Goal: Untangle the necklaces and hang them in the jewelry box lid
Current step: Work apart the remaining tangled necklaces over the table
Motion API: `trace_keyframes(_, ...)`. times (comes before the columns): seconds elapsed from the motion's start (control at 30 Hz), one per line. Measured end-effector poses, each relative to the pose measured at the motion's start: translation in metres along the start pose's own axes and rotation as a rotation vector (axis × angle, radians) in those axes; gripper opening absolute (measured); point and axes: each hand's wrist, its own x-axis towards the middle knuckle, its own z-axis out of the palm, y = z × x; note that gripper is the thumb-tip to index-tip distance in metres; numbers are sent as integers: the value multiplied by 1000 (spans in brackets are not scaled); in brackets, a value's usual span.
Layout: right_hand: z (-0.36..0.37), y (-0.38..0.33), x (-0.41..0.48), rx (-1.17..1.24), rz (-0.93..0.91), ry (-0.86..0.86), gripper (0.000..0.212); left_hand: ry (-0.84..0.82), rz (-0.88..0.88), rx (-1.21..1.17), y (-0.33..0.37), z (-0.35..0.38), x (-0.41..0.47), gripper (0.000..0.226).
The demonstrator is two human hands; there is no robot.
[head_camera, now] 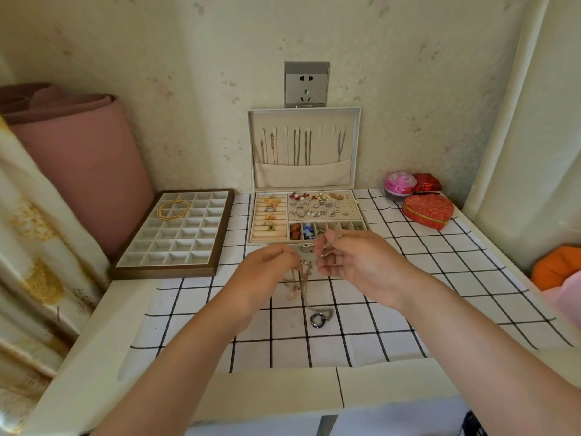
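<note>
Ring pendant (pixel 318 319) on the cloth (pixel 393 338), its chain trailing up. Above it, my left hand (pixel 267 267) and right hand (pixel 356 262) both pinch the necklaces (pixel 304 273), fingers curled, tangle dangling between. Beyond, lid (pixel 303 176) upright, several chains hung inside.

Two forearms, bare as far as the view shows, end in the left hand (pixel 267 266) and right hand (pixel 361 262).

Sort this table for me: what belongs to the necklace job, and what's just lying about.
Job: tangled necklaces, held between left hand and right hand; jewelry box lid; chains already hung in it.
Lying about: compartment tray; gold bangles; red heart box; pink round box; pink roll; wall socket.
</note>
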Motion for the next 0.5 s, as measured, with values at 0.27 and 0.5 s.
trace_keyframes(0.27, 1, 6, 4, -398, -16, -109, 25, 72, 70, -90, -1, -1, 9, 21)
trace_keyframes(0.5, 0, -1, 0, -607, -115, -74, 13, -78, -26, 135, -7, -2, 14, 26)
